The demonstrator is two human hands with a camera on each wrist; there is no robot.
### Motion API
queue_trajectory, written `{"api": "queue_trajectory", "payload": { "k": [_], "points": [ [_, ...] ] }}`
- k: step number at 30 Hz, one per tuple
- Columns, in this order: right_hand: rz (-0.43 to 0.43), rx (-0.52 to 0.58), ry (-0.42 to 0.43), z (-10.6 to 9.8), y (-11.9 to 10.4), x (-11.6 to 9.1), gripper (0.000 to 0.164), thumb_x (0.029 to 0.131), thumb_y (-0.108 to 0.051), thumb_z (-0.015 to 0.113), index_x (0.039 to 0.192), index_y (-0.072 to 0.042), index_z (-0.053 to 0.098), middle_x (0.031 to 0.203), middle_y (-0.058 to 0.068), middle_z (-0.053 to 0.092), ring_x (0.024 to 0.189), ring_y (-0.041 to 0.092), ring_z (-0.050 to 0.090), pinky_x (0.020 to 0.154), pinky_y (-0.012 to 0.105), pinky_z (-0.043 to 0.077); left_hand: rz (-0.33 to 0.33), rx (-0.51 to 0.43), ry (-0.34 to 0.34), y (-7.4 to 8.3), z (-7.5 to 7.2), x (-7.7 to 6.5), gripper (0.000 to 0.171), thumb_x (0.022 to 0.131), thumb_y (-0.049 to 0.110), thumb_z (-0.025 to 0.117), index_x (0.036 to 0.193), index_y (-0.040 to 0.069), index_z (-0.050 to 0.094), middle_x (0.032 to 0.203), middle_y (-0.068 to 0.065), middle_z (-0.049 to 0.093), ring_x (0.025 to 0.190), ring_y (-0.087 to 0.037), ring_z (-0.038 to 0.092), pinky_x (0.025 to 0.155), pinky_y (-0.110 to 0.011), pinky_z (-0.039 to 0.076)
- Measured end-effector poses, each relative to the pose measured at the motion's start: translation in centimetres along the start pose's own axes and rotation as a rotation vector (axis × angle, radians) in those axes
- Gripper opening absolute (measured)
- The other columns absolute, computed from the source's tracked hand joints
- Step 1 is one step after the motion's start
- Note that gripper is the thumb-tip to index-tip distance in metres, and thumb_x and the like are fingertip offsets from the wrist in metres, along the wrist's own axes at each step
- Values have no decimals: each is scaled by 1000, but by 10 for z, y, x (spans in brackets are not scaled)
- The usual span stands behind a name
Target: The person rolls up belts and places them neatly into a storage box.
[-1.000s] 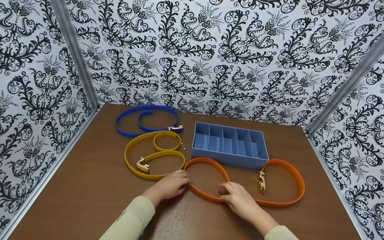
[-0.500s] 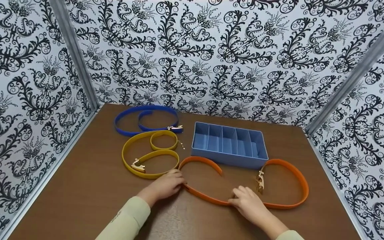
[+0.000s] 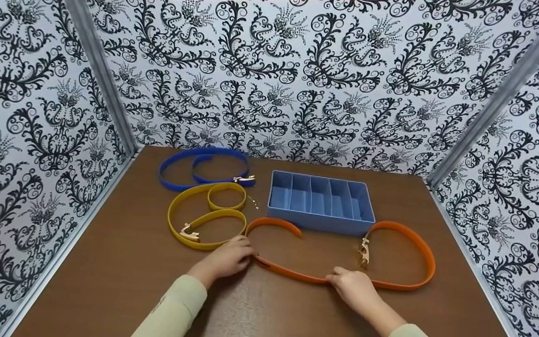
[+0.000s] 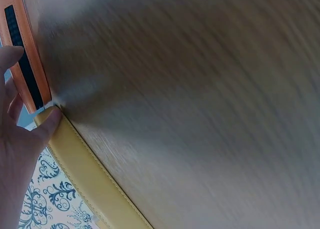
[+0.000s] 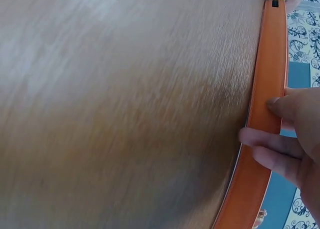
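In the head view, an orange belt [image 3: 293,271] stands on its edge, curving in front of the blue tray [image 3: 321,224]. My right hand [image 3: 351,285] pinches it near the middle, with thumb and fingertips on the strap [image 5: 267,64] in the right wrist view. The gold buckle [image 3: 364,252] lies inside the right-hand curve. My left hand [image 3: 232,257] grips the orange belt's left bend, where the yellow belt [image 3: 176,234] meets it. In the left wrist view, one digit lies over a black strip [image 4: 22,54] on the orange belt and another presses the yellow strap [image 4: 85,164].
A blue belt [image 3: 169,182] with a gold buckle [image 3: 244,179] is coiled at the back left. A thin gold chain or trim [image 3: 253,202] lies beside the yellow belt. The tray has several compartments. Patterned walls [image 3: 269,93] enclose the brown table [image 3: 110,271].
My right hand has slid right along the orange belt, and the belt's loose end has sprung away from it, opening the left loop. My left hand and the yellow belt have shifted slightly left.
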State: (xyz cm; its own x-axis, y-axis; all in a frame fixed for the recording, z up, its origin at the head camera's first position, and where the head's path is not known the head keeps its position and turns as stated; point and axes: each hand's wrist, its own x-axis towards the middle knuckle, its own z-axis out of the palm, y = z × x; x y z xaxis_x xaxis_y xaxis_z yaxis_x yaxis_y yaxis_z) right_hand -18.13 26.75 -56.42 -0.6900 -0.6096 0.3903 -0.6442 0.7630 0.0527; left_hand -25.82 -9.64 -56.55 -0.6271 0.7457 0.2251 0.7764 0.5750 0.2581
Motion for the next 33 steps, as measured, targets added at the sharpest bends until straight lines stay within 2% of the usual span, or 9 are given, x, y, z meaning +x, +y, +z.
{"api": "queue_trajectory", "payload": {
  "k": [6, 10, 18, 22, 28, 32, 33],
  "points": [
    [-28, 9, 34, -1, 1, -1, 16, 72, -5, 79, 84, -16, 76, 75, -4, 56, 53, 12, 57, 44, 30, 44, -29, 17, -29, -1, -1, -2, 22, 93, 9, 61, 114, 8, 68, 117, -11, 62, 121, -30, 50, 107, -43, 35],
    [-57, 38, 40, -2, 2, -2, 18, 72, -5, 80, 85, -17, 76, 76, -4, 56, 56, 11, 58, 46, 29, 45, -37, 12, -42, -2, -3, -2, 24, 94, 9, 61, 117, 7, 67, 121, -12, 62, 125, -32, 48, 107, -45, 35],
    [-99, 66, 98, -2, 4, -9, 22, 69, -4, 82, 85, -17, 76, 76, -5, 57, 56, 10, 57, 45, 26, 44, -17, 37, 33, -7, -6, -7, 20, 88, 3, 65, 108, 4, 69, 109, -13, 63, 125, -36, 48, 104, -46, 38],
    [-106, 64, 112, -1, 7, -11, 22, 68, -5, 83, 84, -18, 76, 75, -5, 56, 55, 9, 56, 44, 26, 43, -28, 40, 34, -10, -6, -10, 20, 89, 4, 65, 108, 4, 69, 110, -12, 62, 126, -36, 46, 104, -46, 38],
    [-87, 62, 100, 0, 15, -12, 20, 69, -5, 82, 83, -18, 75, 76, -5, 55, 56, 11, 57, 46, 27, 44, -103, -42, -4, -12, -7, -11, 23, 91, 16, 65, 111, 4, 68, 121, -13, 61, 131, -42, 39, 109, -54, 27],
    [-68, 70, 69, 0, 19, -12, 18, 71, -5, 81, 82, -17, 75, 76, -5, 57, 58, 12, 58, 48, 28, 45, -168, -80, 1, -15, -8, -9, 24, 94, 23, 64, 108, 4, 70, 120, -13, 62, 125, -40, 47, 110, -56, 24],
    [-65, 70, 64, 0, 19, -12, 18, 71, -5, 80, 82, -17, 75, 76, -5, 57, 59, 12, 58, 48, 28, 45, -188, -89, 7, -14, -7, -8, 23, 94, 22, 63, 106, 4, 71, 117, -13, 63, 122, -39, 50, 109, -55, 26]
  ]
}}
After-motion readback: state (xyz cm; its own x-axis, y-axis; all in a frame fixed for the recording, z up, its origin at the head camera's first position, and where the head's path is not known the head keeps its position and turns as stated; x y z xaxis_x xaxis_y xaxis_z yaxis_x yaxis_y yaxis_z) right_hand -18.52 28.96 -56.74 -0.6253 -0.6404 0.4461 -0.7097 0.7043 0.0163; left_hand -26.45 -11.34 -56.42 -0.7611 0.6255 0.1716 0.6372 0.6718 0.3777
